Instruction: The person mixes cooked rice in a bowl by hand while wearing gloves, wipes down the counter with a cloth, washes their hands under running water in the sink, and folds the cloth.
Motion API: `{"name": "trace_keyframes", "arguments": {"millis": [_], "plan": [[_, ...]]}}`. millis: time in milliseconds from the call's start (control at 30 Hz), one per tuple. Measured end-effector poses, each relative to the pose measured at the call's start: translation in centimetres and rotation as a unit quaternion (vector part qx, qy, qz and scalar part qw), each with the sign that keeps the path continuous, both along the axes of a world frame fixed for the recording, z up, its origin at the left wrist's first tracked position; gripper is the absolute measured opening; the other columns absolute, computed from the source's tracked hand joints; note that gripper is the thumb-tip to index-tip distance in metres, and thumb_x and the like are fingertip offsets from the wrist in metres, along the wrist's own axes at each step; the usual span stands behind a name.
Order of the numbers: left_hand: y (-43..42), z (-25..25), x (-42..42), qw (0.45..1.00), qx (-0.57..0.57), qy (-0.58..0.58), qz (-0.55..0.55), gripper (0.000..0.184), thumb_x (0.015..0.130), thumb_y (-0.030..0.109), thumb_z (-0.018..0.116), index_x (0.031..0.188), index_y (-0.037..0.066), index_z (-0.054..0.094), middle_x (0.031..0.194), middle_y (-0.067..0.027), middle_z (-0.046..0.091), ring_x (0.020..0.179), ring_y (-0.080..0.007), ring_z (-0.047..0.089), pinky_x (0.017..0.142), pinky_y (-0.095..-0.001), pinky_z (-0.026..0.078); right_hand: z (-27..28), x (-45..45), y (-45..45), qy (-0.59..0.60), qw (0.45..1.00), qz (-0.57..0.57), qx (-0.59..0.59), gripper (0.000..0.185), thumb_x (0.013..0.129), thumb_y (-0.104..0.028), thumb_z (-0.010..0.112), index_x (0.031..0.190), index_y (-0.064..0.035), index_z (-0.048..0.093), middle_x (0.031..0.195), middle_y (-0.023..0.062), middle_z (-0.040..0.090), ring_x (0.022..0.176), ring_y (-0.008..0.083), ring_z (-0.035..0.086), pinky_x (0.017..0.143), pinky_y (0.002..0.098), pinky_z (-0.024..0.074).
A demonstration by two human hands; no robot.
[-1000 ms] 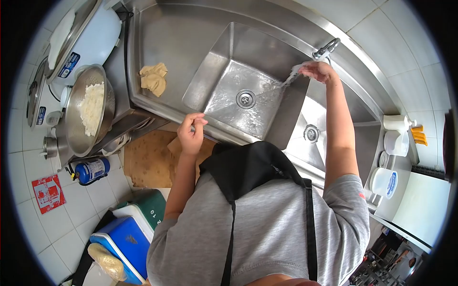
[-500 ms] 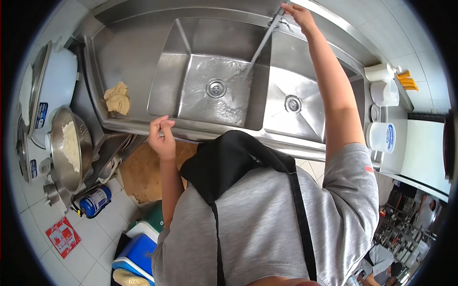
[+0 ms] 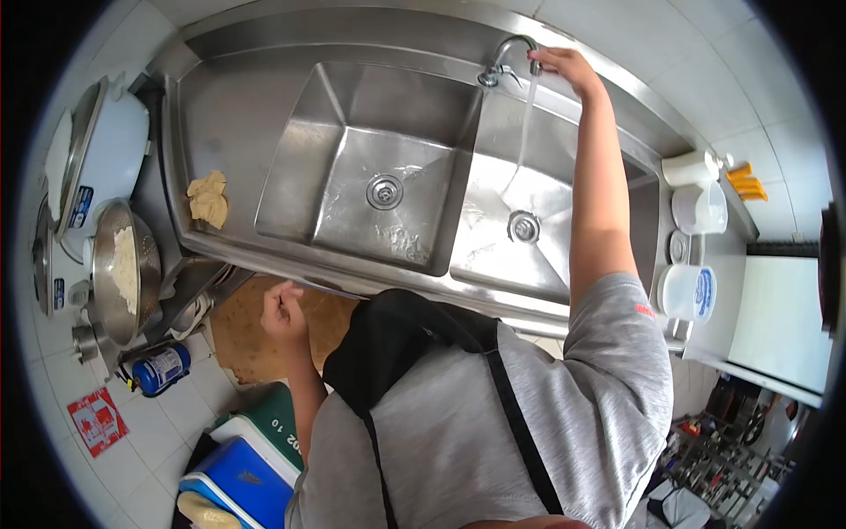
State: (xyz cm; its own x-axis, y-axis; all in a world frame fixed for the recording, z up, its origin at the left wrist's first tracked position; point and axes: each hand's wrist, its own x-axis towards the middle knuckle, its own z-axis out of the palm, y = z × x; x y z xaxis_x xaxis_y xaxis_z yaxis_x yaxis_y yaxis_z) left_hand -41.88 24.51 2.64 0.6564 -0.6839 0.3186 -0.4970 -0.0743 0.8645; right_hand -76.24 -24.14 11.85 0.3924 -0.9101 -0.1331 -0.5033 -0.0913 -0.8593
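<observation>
My right hand grips the end of the curved faucet with its fingertips. Water runs from the spout into the right sink basin, left of my forearm. In the left basin a little water lies around the drain. My left hand hangs in front of the counter's front edge, its fingers curled and touching nothing else; whether something small is between them cannot be made out. A crumpled tan cloth rests on the steel counter left of the basins.
At the left stand a perforated metal bowl with white food and a large pale blue pot. White tubs line the right side. A blue fire extinguisher and a blue cooler are at the lower left.
The faucet spout has swung from the left basin to the right one, and the water stream with it. My right hand has closed on the spout's end. The view has shifted.
</observation>
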Motion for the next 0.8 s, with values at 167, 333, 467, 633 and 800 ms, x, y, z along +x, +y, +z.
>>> {"name": "trace_keyframes", "arguments": {"millis": [167,333,467,633,800], "plan": [[2.6,-0.9,-2.1,0.994,0.066,0.068,0.046,0.011,0.081,0.002,0.046,0.087,0.001,0.055,0.066,-0.0077,0.058,0.062,-0.0113,0.057,0.057,-0.0218,0.044,-11.7,-1.5,-3.9,-0.192,0.954,-0.142,0.181,0.021,0.083,-0.013,0.043,0.091,0.0019,0.056,0.085,0.0114,0.058,0.073,0.0189,0.055,0.065,0.0284,0.0448],[6.5,-3.0,-3.1,0.979,0.170,-0.007,0.108,0.010,0.080,0.007,0.048,0.085,0.006,0.057,0.065,-0.0085,0.060,0.058,-0.0160,0.060,0.053,-0.0251,0.045,-17.5,-3.2,-7.9,-0.324,0.890,-0.261,0.184,0.017,0.078,-0.010,0.046,0.086,0.0027,0.053,0.080,0.0116,0.054,0.073,0.0223,0.054,0.064,0.0310,0.0488],[9.3,-4.8,-4.5,0.962,0.226,0.002,0.155,0.010,0.078,0.010,0.049,0.084,0.009,0.058,0.062,-0.0077,0.059,0.056,-0.0192,0.060,0.051,-0.0279,0.045,-18.7,-5.1,-11.8,-0.344,0.868,-0.269,0.236,0.019,0.081,-0.012,0.043,0.090,0.0028,0.050,0.086,0.0124,0.054,0.076,0.0223,0.054,0.068,0.0333,0.0513],[10.3,-4.2,-6.7,0.956,0.252,-0.011,0.149,0.011,0.078,0.011,0.049,0.084,0.007,0.057,0.060,-0.0099,0.058,0.056,-0.0214,0.059,0.052,-0.0297,0.045,-17.8,-3.6,-15.6,-0.494,0.792,-0.292,0.209,0.029,0.080,-0.001,0.027,0.101,0.0193,0.032,0.106,0.0331,0.041,0.093,0.0518,0.046,0.078,0.0562,0.0453],[9.9,-2.5,-7.6,0.951,0.264,-0.046,0.152,0.011,0.078,0.010,0.049,0.084,0.005,0.056,0.065,-0.0108,0.060,0.058,-0.0206,0.061,0.054,-0.0288,0.046,-15.6,-1.9,-15.6,-0.484,0.799,-0.264,0.238,0.034,0.080,-0.001,0.026,0.107,0.0191,0.031,0.107,0.0330,0.041,0.089,0.0494,0.048,0.078,0.0562,0.0449]]}}
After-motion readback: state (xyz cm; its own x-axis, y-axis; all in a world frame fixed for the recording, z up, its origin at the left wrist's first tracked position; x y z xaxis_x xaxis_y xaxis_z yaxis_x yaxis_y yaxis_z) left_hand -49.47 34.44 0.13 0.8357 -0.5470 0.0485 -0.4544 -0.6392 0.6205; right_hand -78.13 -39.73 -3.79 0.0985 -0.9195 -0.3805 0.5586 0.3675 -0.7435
